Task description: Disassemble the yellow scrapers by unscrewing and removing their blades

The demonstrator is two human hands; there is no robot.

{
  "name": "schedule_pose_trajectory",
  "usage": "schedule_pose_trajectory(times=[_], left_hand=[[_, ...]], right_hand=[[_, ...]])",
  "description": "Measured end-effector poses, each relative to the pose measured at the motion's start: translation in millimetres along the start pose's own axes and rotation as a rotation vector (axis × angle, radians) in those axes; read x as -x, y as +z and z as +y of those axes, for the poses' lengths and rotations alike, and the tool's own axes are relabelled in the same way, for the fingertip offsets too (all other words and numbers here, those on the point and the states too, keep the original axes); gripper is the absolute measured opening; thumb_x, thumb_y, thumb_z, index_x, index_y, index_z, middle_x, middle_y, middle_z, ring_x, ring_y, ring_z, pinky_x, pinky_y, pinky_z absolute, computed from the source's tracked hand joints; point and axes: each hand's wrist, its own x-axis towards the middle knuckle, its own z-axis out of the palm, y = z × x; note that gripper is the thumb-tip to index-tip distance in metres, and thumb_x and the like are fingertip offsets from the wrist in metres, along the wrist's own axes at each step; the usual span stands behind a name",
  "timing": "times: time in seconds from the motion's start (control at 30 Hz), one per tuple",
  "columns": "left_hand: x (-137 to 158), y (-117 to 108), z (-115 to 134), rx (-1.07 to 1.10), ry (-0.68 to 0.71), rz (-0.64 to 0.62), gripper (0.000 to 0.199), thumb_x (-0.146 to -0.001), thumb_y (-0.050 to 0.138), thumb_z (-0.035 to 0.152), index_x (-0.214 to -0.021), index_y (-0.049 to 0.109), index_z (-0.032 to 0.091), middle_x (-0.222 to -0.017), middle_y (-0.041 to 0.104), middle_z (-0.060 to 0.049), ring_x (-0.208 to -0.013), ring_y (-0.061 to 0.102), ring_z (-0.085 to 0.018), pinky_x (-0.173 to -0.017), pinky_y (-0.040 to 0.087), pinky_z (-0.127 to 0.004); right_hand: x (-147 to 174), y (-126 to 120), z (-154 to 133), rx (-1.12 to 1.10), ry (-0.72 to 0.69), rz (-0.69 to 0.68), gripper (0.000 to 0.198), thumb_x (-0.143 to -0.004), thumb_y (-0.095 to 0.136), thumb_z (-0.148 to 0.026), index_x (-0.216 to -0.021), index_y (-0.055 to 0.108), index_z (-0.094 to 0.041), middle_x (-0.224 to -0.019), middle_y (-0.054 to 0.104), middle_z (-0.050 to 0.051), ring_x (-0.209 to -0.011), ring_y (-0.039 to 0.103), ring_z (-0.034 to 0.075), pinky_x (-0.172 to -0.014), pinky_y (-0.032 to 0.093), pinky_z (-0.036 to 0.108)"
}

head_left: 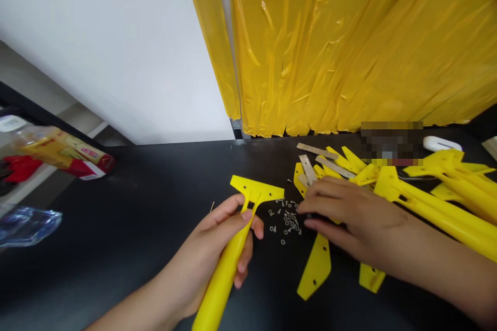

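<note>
My left hand [217,248] is closed round a yellow plastic scraper handle [229,264], gripping it just below the wide head. Two small dark holes show in that head, which points up and away from me. To its right, my right hand [337,212] reaches over the edge of a scatter of small screws and washers [289,220]. Its thumb and fingertips are a little apart, and I see nothing held between them. A flat yellow plate [316,269] with holes lies below that hand. Metal blades [307,169] rest beyond the fingers among more yellow plates.
Several more yellow scraper handles [438,207] are piled at the right. A plastic bottle [66,150] and a clear plastic wrapper [29,225] are at the left. A white oval object [442,143] sits at the back right of the black table [128,248]. Yellow sheeting [349,46] hangs behind.
</note>
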Motion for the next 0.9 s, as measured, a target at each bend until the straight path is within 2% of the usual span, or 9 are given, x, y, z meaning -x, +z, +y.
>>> schedule_pose_trajectory(times=[0.1, 0.2, 0.3, 0.43, 0.53, 0.67, 0.77, 0.9], left_hand=[[1.3, 0.0, -0.1, 0.011, -0.016, -0.003, 0.027, -0.102, 0.075, 0.044, -0.096, 0.066, 0.019, -0.084, 0.070, -0.002, -0.045, 0.048, -0.006, -0.039, 0.047, -0.018], [2.8, 0.9, 0.1, 0.023, -0.019, -0.007, 0.026, -0.102, 0.076, 0.043, -0.097, 0.067, 0.019, -0.085, 0.071, -0.002, -0.046, 0.049, -0.006, -0.039, 0.048, -0.018], [3.7, 1.7, 0.7, 0.010, -0.022, -0.029, 0.027, -0.102, 0.075, 0.044, -0.096, 0.068, 0.018, -0.083, 0.070, -0.002, -0.046, 0.050, -0.006, -0.039, 0.047, -0.017], [3.1, 2.3, 1.2, 0.004, -0.024, -0.032, 0.026, -0.102, 0.075, 0.042, -0.094, 0.067, 0.019, -0.081, 0.070, -0.001, -0.045, 0.051, -0.006, -0.039, 0.048, -0.018], [2.0, 3.1, 1.6, 0.010, -0.018, -0.022, 0.024, -0.102, 0.075, 0.039, -0.094, 0.066, 0.019, -0.081, 0.071, -0.001, -0.045, 0.051, -0.007, -0.040, 0.050, -0.018], [1.9, 5.1, 3.4, 0.029, -0.014, -0.017, 0.023, -0.101, 0.076, 0.036, -0.095, 0.064, 0.018, -0.085, 0.073, -0.003, -0.044, 0.052, -0.006, -0.040, 0.051, -0.020], [2.6, 6.2, 4.4, 0.049, -0.004, -0.014, 0.021, -0.101, 0.077, 0.033, -0.097, 0.064, 0.018, -0.090, 0.074, -0.003, -0.046, 0.055, -0.007, -0.040, 0.053, -0.020], [3.2, 5.8, 3.9, 0.049, 0.002, -0.012, 0.019, -0.102, 0.076, 0.033, -0.098, 0.065, 0.017, -0.090, 0.074, -0.003, -0.045, 0.053, -0.006, -0.040, 0.053, -0.020]], right_hand=[[-5.6, 4.8, 20.0, 0.165, 0.077, 0.128, 0.025, -0.113, 0.051, -0.032, -0.115, 0.075, -0.027, -0.110, 0.075, 0.007, -0.106, 0.069, 0.026, -0.098, 0.056, 0.046], [-4.3, 7.9, 32.1, 0.281, 0.186, 0.179, 0.029, -0.112, 0.052, -0.037, -0.124, 0.076, -0.025, -0.119, 0.076, 0.011, -0.115, 0.068, 0.033, -0.105, 0.053, 0.055], [-3.0, 12.0, 32.7, 0.385, 0.293, 0.168, 0.035, -0.107, 0.058, -0.047, -0.122, 0.077, -0.021, -0.121, 0.075, 0.016, -0.115, 0.068, 0.041, -0.102, 0.053, 0.061], [-11.0, 17.6, 23.7, 0.467, 0.410, 0.136, 0.041, -0.107, 0.053, -0.052, -0.110, 0.075, -0.017, -0.115, 0.076, 0.020, -0.112, 0.070, 0.046, -0.095, 0.054, 0.063], [-18.3, 18.8, 19.1, 0.489, 0.472, 0.131, 0.035, -0.106, 0.053, -0.048, -0.105, 0.071, -0.018, -0.108, 0.077, 0.017, -0.107, 0.072, 0.044, -0.090, 0.053, 0.060], [-21.1, 15.8, 20.9, 0.456, 0.524, 0.136, 0.021, -0.101, 0.056, -0.040, -0.096, 0.066, -0.022, -0.096, 0.076, 0.011, -0.090, 0.073, 0.035, -0.081, 0.051, 0.050], [-20.9, 12.1, 23.7, 0.407, 0.547, 0.145, 0.023, -0.100, 0.056, -0.042, -0.086, 0.060, -0.025, -0.086, 0.072, 0.007, -0.077, 0.068, 0.030, -0.075, 0.046, 0.046], [-20.3, 5.5, 23.2, 0.314, 0.564, 0.207, 0.022, -0.099, 0.054, -0.042, -0.083, 0.056, -0.026, -0.083, 0.070, 0.007, -0.082, 0.065, 0.031, -0.076, 0.043, 0.045]])
